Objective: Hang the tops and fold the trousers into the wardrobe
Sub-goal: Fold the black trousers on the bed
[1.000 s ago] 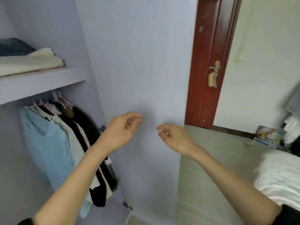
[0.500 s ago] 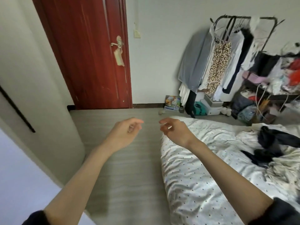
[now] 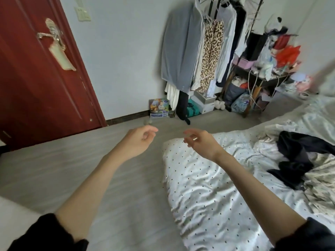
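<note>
Step in hand, as judged: between garments, both hands free, person facing the bed to fetch the next piece; the wardrobe is out of view

Left hand (image 3: 138, 142): raised over the floor (image 3: 54, 169), fingers loosely curled, holding nothing

Right hand (image 3: 201, 143): raised over the near corner of the bed (image 3: 208, 196), fingers loosely bent and slightly spread, holding nothing

Task item: dark garment (image 3: 299, 158), crumpled on the bed to the right, well apart from both hands; top or trousers cannot be told. It lies partly over a pale patterned cloth (image 3: 320, 180), also crumpled

Next move, as judged: reach right across the dotted bedcover, grip the dark garment, lift it clear of the cloth beneath, shake it out to identify it; then hanger or fold accordingly

Containers and holders:
- clothes rail (image 3: 213, 8) against the far wall, carrying a grey garment (image 3: 178, 51), a leopard-print piece (image 3: 211, 55) and pale shirts
- dark shelf unit (image 3: 257, 77) beside the rail, heaped with bags and red and white oddments; contents otherwise too jumbled to name
- white boxes (image 3: 204, 102) on the floor under the rail, contents hidden

Also present: red door (image 3: 36, 78), shut
</note>
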Demonstrator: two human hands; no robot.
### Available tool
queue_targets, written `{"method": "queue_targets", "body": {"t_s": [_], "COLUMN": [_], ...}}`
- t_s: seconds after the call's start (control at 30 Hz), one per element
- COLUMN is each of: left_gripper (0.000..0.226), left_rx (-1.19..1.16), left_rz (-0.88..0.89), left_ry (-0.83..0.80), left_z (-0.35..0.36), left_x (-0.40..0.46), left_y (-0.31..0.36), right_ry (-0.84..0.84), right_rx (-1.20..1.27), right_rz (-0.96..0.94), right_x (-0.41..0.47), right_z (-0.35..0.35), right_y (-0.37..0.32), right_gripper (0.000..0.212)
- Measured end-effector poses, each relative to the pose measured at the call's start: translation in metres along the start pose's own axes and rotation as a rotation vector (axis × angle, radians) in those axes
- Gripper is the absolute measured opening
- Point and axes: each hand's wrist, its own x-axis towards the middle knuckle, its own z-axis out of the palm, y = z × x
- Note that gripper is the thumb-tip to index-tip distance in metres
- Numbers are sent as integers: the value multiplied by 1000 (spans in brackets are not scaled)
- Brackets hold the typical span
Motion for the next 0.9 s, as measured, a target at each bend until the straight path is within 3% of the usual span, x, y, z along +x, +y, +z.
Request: {"method": "queue_targets", "body": {"t_s": [0.33, 0.53, 0.7, 0.9], "left_gripper": [21, 25, 24, 24], "left_rx": [11, 58, 76, 131], "left_rz": [134, 313, 430, 585], "left_ry": [-264, -471, -571, -832], "left_z": [-3, 27, 44, 108], "left_x": [247, 416, 525, 643], "left_y": [-51, -18, 1, 25], "right_ry": [111, 327, 434, 597], "right_rx": [68, 128, 149, 193], "right_rz": [258, 414, 526, 747], "right_x": [188, 307, 365, 413], "right_z": [-17, -65, -105, -134], "right_y": [42, 82, 103, 152], "right_gripper": [31, 30, 31, 33]}}
